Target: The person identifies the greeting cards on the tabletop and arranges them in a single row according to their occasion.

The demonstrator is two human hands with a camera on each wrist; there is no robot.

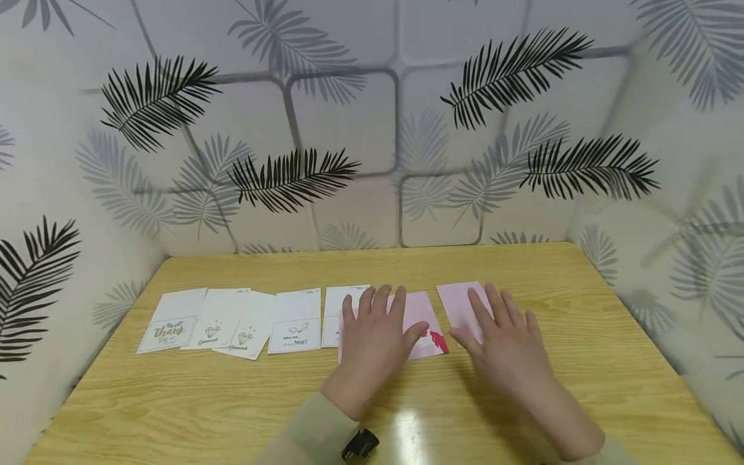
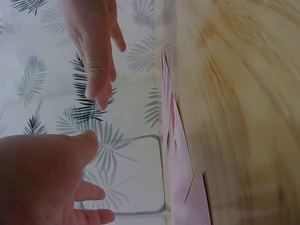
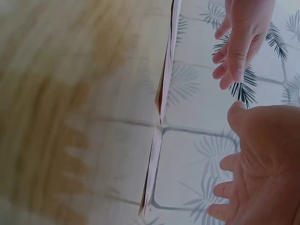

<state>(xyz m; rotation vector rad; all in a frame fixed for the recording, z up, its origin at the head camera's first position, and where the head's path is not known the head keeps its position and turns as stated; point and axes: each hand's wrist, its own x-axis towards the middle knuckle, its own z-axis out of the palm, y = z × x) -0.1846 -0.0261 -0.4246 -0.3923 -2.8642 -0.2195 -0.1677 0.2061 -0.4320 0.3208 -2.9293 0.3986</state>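
In the head view my left hand [image 1: 374, 339] is held with spread fingers over pink cards. One pink card [image 1: 418, 307] has a red and white design along its lower edge, and another pink edge shows left of the wrist. My right hand [image 1: 511, 345] hovers, fingers spread, over a separate pink card [image 1: 456, 296] and covers its lower part. Both wrist views show a gap between the hands and the pink cards [image 2: 180, 173], which lie on the table. Neither hand holds anything.
A row of white cards lies to the left: one with "Thank you" lettering [image 1: 168, 329], two with diamond prints [image 1: 217, 316], one reading "take me... heart" [image 1: 294, 323], and one partly covered card [image 1: 343, 300]. The wooden table [image 1: 192, 407] meets a leaf-patterned wall [image 1: 349, 129].
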